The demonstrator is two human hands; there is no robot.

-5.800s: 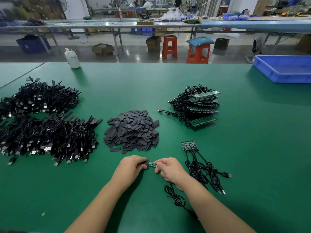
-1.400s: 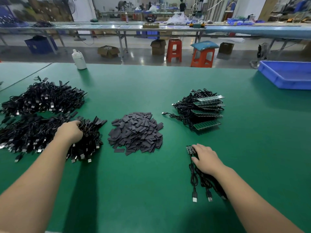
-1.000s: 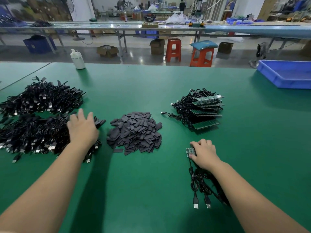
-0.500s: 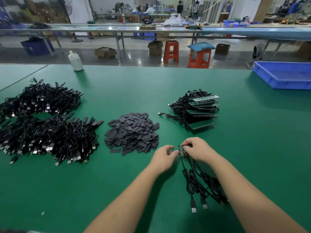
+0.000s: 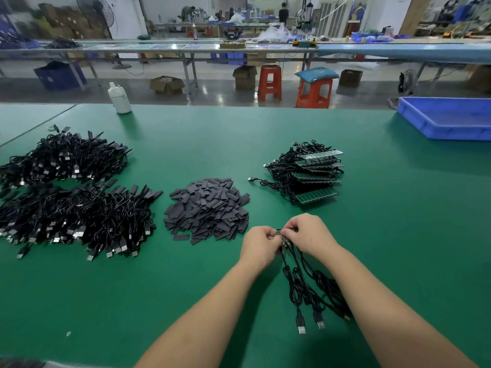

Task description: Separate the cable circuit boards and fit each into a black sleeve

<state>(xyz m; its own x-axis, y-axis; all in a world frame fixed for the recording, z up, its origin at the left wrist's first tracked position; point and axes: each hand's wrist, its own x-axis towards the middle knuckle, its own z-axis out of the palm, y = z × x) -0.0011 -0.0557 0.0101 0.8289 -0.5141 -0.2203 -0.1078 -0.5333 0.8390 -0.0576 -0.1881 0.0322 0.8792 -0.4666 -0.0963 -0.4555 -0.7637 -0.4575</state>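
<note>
Near the front middle of the green surface (image 5: 398, 235), both hands are meeting over a small strip of cable circuit boards (image 5: 279, 233). The left hand (image 5: 259, 247) is pinching one end with curled fingers, and the right hand (image 5: 309, 233) is curling round the other end; most of the strip is hiding between the fingers, so its break lines are hard to make out. Black cables (image 5: 308, 288) are trailing from the boards toward the viewer, ending in USB plugs (image 5: 310, 324), partly covered by the right forearm. Just left of the hands, a heap of black sleeves (image 5: 208, 208) is lying loose. Beyond the hands, a stack of uncut board panels (image 5: 310, 173) with cables is sitting. Far left, two piles of finished cables (image 5: 74, 208) are running off the frame edge. A blue tray (image 5: 449, 120) is sitting at the far right, cut off by the frame. Open surface is lying to the right.
</note>
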